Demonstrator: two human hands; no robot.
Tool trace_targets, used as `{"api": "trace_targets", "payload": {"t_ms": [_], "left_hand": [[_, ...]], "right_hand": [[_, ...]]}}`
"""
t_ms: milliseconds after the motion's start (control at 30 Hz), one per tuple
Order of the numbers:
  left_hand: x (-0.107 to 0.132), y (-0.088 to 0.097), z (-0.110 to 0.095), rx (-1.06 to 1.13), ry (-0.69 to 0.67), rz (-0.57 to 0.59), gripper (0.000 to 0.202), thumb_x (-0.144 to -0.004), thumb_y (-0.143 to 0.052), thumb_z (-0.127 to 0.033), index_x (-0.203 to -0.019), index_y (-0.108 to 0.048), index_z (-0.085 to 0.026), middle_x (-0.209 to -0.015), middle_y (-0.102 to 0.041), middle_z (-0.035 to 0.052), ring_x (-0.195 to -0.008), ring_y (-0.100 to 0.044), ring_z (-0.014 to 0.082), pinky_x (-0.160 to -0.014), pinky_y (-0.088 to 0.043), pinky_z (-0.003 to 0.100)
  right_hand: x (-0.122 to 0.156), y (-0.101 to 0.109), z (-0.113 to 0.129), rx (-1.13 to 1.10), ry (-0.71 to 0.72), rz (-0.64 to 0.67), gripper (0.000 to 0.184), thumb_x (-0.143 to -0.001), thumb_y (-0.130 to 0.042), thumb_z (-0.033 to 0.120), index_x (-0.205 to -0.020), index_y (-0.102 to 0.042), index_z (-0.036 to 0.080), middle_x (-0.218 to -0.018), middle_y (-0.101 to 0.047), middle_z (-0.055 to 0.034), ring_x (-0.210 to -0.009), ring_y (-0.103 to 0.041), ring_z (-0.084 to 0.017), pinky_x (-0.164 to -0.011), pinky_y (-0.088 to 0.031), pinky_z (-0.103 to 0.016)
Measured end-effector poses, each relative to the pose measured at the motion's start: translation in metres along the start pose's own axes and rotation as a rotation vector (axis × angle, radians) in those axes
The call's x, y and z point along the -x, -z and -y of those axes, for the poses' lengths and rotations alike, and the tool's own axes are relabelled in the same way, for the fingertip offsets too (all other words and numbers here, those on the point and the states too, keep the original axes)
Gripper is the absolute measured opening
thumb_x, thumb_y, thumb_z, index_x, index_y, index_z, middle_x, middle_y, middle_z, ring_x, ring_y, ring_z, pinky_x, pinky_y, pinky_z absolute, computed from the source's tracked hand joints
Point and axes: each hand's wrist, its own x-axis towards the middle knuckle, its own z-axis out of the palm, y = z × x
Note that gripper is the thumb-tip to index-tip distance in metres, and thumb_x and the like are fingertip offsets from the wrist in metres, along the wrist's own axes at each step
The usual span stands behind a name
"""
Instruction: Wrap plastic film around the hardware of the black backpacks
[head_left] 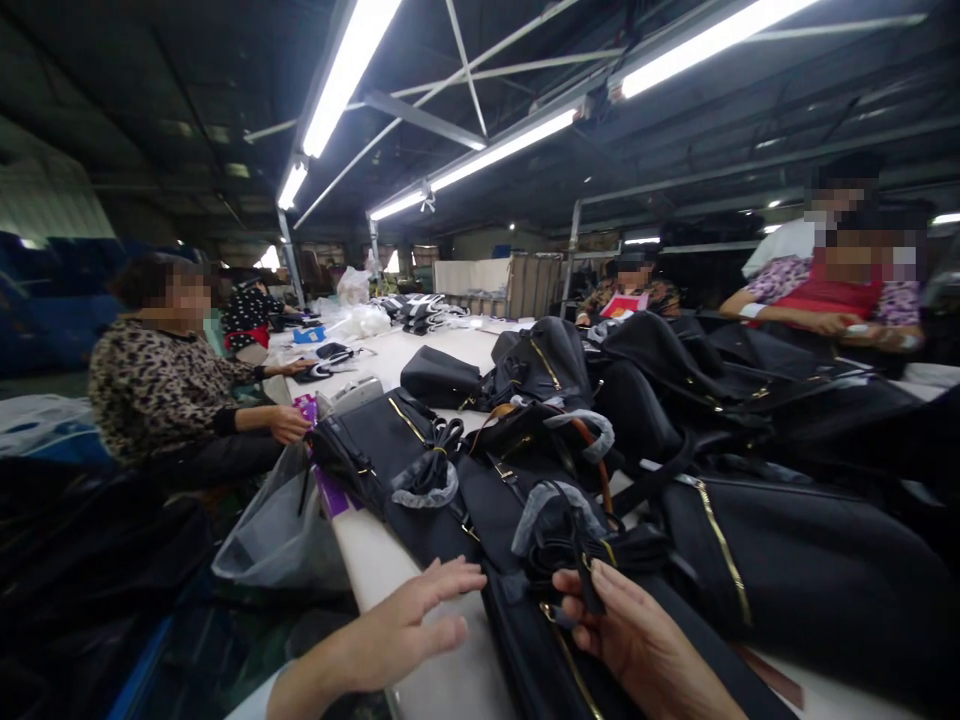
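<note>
My right hand (637, 630) pinches the end of a black strap (589, 575) between thumb and fingers. The strap hangs by a black bag (510, 640) with a gold zipper, lying close in front of me. On top of that bag sit a bundle of black straps (555, 555) and a handle wrapped in clear plastic (551, 505). My left hand (397, 630) is over the table's front edge, fingers stretched out and holding nothing. Just beyond its fingertips lies another black bag (397, 435) with a wrapped handle (427, 490).
More black bags (817, 530) are heaped to the right. The white table (405, 345) runs away from me. At the left, a person in a patterned top (165, 390) sits by a clear plastic bag (281, 535). Other people work along the table's far and right sides.
</note>
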Motion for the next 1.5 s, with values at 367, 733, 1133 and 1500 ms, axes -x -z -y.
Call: {"api": "trace_targets", "payload": {"t_ms": [367,733,1133,1500], "left_hand": [[-0.021,0.004,-0.008,-0.220,-0.002,-0.085,0.026,-0.090,-0.049,-0.027,-0.091,-0.074,-0.019,-0.088,-0.076,0.0045,-0.084,-0.067,0.0216,-0.078,-0.048,0.026],[-0.020,-0.004,-0.028,-0.195,0.073,-0.042,0.029,-0.091,-0.046,-0.032,-0.092,-0.070,-0.016,-0.061,-0.067,-0.0012,-0.059,-0.059,0.0142,-0.061,-0.043,0.021],[-0.104,-0.049,-0.046,-0.460,-0.238,-0.593,0.043,-0.080,-0.050,-0.016,-0.120,-0.063,-0.016,-0.116,-0.068,0.0140,-0.111,-0.062,0.0302,-0.096,-0.046,0.043],[-0.150,-0.050,-0.051,0.148,-0.159,-0.292,0.048,-0.066,-0.056,-0.011,-0.114,-0.063,-0.014,-0.104,-0.074,0.0120,-0.095,-0.069,0.0266,-0.088,-0.051,0.039]], "right_hand": [[-0.004,0.007,0.005,-0.064,0.037,0.028,0.033,-0.070,-0.087,0.035,-0.087,-0.066,0.017,-0.089,-0.077,-0.0051,-0.070,-0.067,-0.011,-0.061,-0.053,-0.023],[-0.005,0.002,0.006,-0.129,0.095,0.018,0.040,-0.059,-0.092,0.037,-0.076,-0.062,0.017,-0.073,-0.070,0.0011,-0.059,-0.059,-0.008,-0.054,-0.049,-0.020],[-0.019,0.014,0.002,-0.045,0.165,0.033,0.043,-0.060,-0.090,0.045,-0.077,-0.062,0.017,-0.054,-0.055,0.0079,-0.045,-0.048,-0.005,-0.046,-0.037,-0.017],[-0.014,0.005,0.014,-0.014,0.222,0.007,0.048,-0.053,-0.092,0.049,-0.071,-0.062,0.016,-0.054,-0.055,0.0073,-0.046,-0.048,-0.004,-0.043,-0.038,-0.015]]}}
